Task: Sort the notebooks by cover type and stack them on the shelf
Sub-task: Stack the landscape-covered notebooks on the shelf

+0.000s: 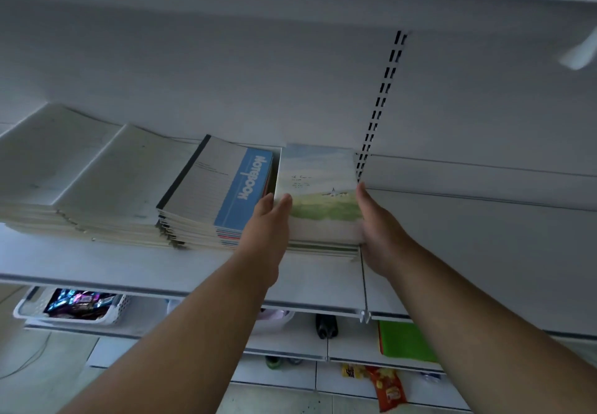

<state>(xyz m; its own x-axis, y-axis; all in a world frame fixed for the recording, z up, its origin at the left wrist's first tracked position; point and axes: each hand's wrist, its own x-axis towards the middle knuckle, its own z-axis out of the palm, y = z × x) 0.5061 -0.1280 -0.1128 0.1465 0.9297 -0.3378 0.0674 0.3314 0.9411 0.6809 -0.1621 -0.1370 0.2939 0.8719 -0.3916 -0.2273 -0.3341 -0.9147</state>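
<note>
Fingers of the left hand lie straight and together, pressed flat against the left edge of the landscape-cover stack; those of the right hand are likewise extended against its right edge. Both palms squeeze the pile between them rather than curling around it, and the right hand's fingertips blur into the cover, so how far they reach is hard to tell. This stack rests on the white shelf, its lower notebooks showing only as thin edges under the top one. Just left of it, touching or nearly so, sits the blue "NOTEBOOK" stack; the left hand covers that stack's near right corner. Farther left of the landscape pile lie two pale stacks, their cover print too faint to read. Below and left of it, a white basket is half hidden by the shelf edge.
</note>
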